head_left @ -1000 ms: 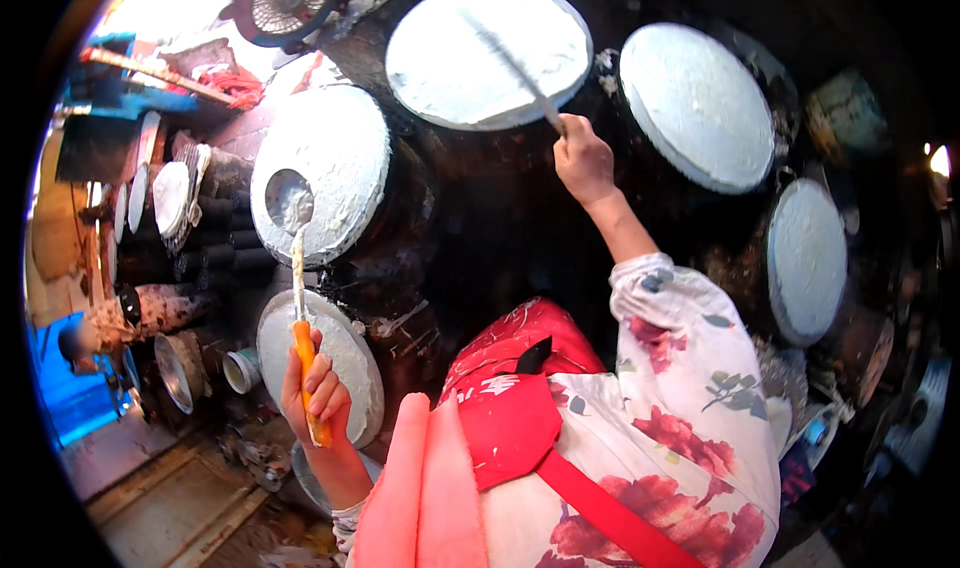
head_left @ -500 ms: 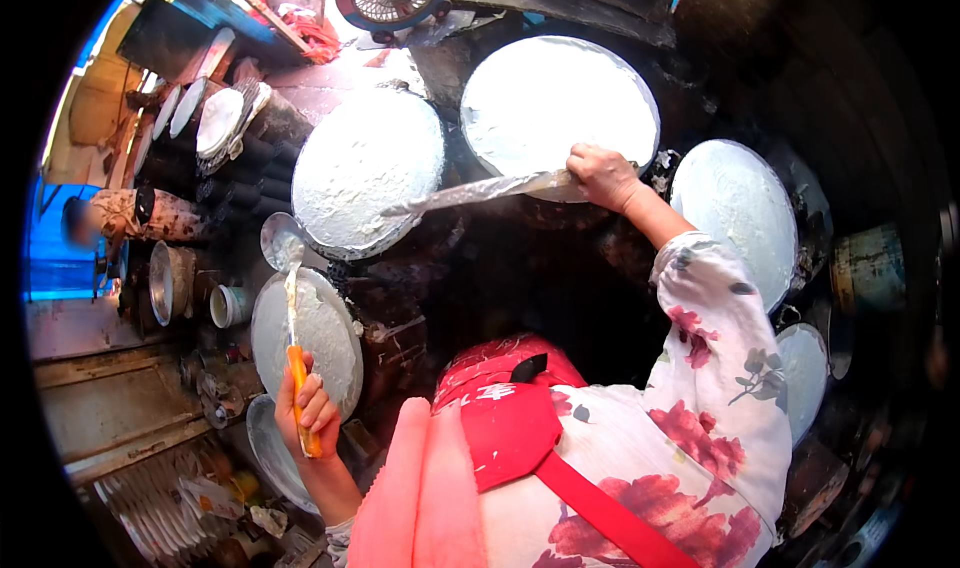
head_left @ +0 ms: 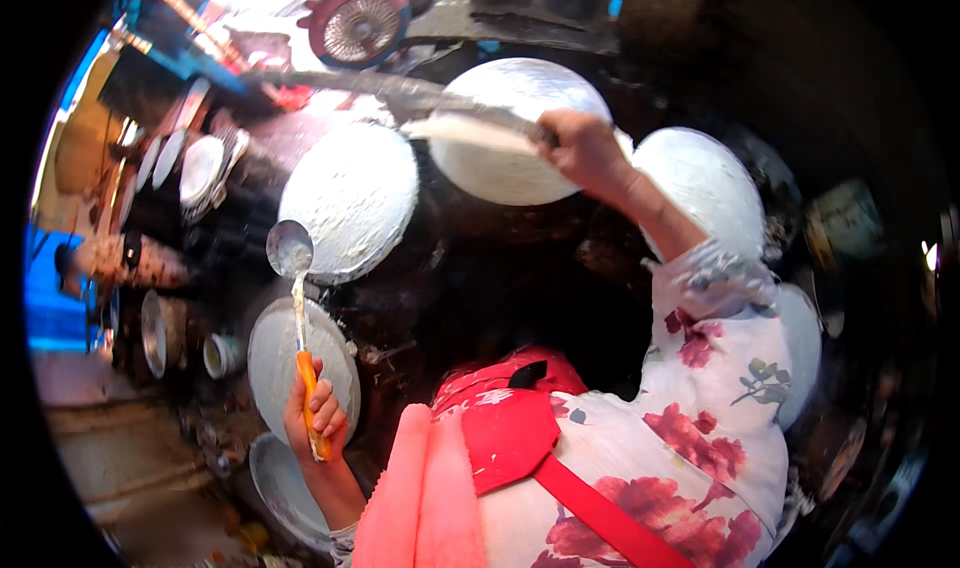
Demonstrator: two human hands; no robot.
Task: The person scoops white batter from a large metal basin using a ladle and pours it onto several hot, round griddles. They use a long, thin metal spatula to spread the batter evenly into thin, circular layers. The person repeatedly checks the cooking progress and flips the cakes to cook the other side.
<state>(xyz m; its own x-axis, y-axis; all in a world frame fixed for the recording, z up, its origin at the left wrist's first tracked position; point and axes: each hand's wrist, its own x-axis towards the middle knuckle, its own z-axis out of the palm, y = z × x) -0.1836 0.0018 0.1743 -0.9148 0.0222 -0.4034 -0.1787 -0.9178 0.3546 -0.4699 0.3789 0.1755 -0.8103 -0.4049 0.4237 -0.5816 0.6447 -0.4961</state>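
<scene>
Sitting ahead-left of the left hand (head_left: 320, 418) is a white cup (head_left: 222, 355); that hand grips an orange-handled ladle (head_left: 304, 361). Rightward, beyond it, stands a fan (head_left: 360, 28); then a red apron (head_left: 510, 438) with illegible white marks, and the right hand (head_left: 585, 153), clenched on a long blade (head_left: 400, 90) partly hiding a white-coated disc (head_left: 520, 178).

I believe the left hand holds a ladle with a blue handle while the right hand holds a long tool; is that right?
Not quite: the head view shows an orange handle on the ladle in the left hand; the rest is right.
</scene>
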